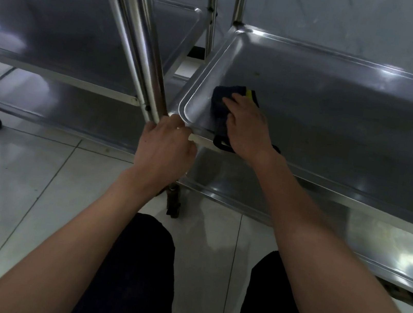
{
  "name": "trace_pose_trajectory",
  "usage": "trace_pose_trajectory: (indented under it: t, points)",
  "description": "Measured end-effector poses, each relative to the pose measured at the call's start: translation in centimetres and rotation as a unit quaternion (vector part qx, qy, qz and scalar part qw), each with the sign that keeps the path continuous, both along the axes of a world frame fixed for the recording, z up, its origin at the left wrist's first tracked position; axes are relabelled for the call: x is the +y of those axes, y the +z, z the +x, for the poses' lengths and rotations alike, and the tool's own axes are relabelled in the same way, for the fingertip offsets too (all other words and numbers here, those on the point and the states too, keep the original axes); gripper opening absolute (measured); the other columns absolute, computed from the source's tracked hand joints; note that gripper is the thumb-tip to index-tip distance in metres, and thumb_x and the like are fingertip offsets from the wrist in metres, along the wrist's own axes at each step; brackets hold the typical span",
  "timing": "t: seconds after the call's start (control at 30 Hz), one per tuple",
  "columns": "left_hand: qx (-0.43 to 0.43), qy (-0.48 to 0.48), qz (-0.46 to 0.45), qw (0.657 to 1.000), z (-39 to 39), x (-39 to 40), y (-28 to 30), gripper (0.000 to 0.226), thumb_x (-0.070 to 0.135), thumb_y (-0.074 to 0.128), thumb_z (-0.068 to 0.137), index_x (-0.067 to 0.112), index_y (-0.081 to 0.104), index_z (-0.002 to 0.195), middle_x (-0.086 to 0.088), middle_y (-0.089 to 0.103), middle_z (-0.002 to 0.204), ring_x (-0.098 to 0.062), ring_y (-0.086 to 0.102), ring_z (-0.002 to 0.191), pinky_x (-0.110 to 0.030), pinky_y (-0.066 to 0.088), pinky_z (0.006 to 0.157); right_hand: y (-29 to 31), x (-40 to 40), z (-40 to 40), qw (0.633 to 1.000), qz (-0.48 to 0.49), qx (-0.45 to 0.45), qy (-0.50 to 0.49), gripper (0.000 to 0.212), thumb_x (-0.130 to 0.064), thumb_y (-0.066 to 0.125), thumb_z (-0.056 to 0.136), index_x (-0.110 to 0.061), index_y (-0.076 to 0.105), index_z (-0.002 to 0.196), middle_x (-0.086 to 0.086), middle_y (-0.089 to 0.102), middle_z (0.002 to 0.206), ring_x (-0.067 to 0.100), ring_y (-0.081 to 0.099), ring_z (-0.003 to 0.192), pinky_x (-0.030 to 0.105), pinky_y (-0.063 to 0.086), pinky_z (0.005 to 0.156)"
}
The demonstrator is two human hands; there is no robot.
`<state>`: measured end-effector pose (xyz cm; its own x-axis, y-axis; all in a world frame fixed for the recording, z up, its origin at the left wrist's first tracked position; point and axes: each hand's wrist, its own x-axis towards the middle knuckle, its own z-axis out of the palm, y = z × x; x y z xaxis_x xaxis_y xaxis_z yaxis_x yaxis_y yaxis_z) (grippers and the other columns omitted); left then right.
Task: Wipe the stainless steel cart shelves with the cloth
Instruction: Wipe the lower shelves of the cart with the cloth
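A dark blue cloth with a yellow patch lies on the middle shelf of the right stainless steel cart, near its front left corner. My right hand presses flat on the cloth, fingers stretched out over it; part of the cloth hangs over the shelf's front rim. My left hand grips the cart's upright corner post at shelf height, fingers curled round it.
A second steel cart stands close on the left, its shelves at similar heights. The right cart's lower shelf shows below. Caster wheels sit on the pale tiled floor. My dark-trousered knees are at the bottom.
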<state>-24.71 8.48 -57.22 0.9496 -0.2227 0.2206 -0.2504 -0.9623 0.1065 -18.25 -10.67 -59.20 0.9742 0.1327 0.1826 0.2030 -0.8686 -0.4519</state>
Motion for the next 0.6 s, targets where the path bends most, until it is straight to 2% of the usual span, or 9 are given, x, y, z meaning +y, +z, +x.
trace_pose_trajectory:
  t: [0.17,0.3,0.43,0.6]
  points:
    - [0.01,-0.047,-0.013,0.999,-0.2,-3.7,0.6,0.034,0.03,0.044,0.089,0.019,0.071,0.106,0.0,0.063,0.117,-0.025,0.056,0.113,-0.045,0.042,0.096,-0.2,-3.5,-2.0,0.999,-0.022,0.005,-0.046,0.046,-0.018,0.038,0.104,-0.017,0.041,0.149,0.007,0.031,0.16,0.026,0.025,0.148,0.047,0.025,0.118]
    - [0.016,-0.098,-0.039,0.994,-0.2,-7.4,0.8,0.024,0.028,0.048,0.092,0.016,0.068,0.095,-0.003,0.063,0.106,-0.027,0.058,0.102,-0.042,0.043,0.088,0.3,-8.0,-4.6,0.994,-0.025,0.012,-0.106,0.046,-0.019,0.037,0.104,-0.019,0.04,0.149,0.003,0.029,0.16,0.024,0.022,0.148,0.047,0.026,0.118]
    - [0.055,-0.142,-0.057,0.987,-0.5,-11.3,0.7,0.025,0.028,0.05,0.091,0.019,0.069,0.104,-0.002,0.061,0.11,-0.027,0.058,0.106,-0.044,0.047,0.089,0.2,-13.6,-7.6,0.985,-0.026,0.017,-0.17,0.045,-0.021,0.038,0.104,-0.023,0.041,0.149,0.0,0.028,0.161,0.021,0.02,0.15,0.045,0.027,0.116]
    - [0.038,-0.155,-0.083,0.984,-1.0,-13.8,0.6,0.026,0.028,0.06,0.089,0.021,0.073,0.111,-0.004,0.064,0.114,-0.03,0.06,0.107,-0.048,0.052,0.088,0.7,-19.4,-10.7,0.972,-0.022,0.026,-0.232,0.046,-0.02,0.037,0.104,-0.024,0.041,0.15,-0.002,0.028,0.161,0.02,0.021,0.149,0.043,0.025,0.115]
